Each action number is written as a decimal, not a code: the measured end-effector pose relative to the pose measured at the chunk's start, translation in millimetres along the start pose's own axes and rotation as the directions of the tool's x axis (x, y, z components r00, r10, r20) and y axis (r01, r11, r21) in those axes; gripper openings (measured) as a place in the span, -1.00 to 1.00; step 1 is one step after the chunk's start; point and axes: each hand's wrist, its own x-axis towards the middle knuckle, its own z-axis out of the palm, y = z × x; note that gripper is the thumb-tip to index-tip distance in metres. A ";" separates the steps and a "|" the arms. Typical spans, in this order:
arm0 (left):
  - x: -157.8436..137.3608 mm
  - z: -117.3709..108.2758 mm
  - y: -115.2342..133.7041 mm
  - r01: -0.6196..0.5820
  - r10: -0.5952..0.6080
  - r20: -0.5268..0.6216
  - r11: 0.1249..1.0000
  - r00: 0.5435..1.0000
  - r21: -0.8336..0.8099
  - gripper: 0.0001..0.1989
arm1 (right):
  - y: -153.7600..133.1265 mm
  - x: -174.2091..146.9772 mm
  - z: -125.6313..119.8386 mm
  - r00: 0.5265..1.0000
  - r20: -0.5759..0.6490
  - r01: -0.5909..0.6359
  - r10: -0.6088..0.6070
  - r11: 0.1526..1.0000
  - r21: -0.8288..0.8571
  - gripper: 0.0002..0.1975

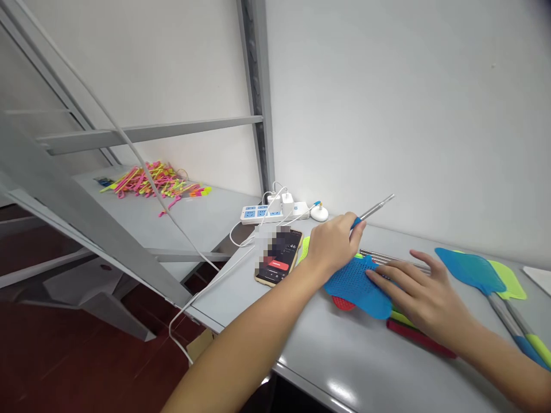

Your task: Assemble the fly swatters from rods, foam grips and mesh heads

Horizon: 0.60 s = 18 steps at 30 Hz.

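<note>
My left hand [333, 244] is closed around a metal telescopic rod [376, 207] with a blue grip, its bare tip pointing up and right. Just below lies a blue fly swatter head [355, 289], a flat mesh paddle, on top of other swatter parts. My right hand [424, 295] reaches over its edge, fingers stretched and touching it, thumb raised apart. A red swatter head [343, 304] peeks out underneath, and a yellow-green one [305, 248] shows behind my left wrist. More metal rods [391, 258] lie behind, partly covered by my hands.
A phone [279, 258] lies left of my hands, near a white power strip [262, 214] with chargers and cables. Blue [469, 269] and yellow-green [510, 281] swatters with rods lie at right. Pink and yellow plastic pieces [159, 180] are heaped beyond the grey metal frame [258, 86].
</note>
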 end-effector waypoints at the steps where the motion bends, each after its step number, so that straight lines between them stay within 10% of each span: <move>1: -2.1 2.3 3.3 -0.007 0.007 0.007 1.000 1.000 -0.020 -0.69 | 4.1 -3.9 -0.1 1.000 -0.022 -0.020 0.020 1.000 -0.011 -0.62; 12: 12.7 -9.5 -12.1 0.080 -0.094 -0.135 0.991 0.986 -0.105 -0.66 | 7.9 45.2 9.1 1.000 0.000 -0.023 0.023 0.996 -0.082 -0.70; 18: 3.9 -1.8 2.8 0.052 -0.067 -0.080 0.981 0.995 -0.184 -0.68 | 37.2 -22.9 -19.1 0.936 -0.223 -0.261 0.273 0.962 0.082 -0.72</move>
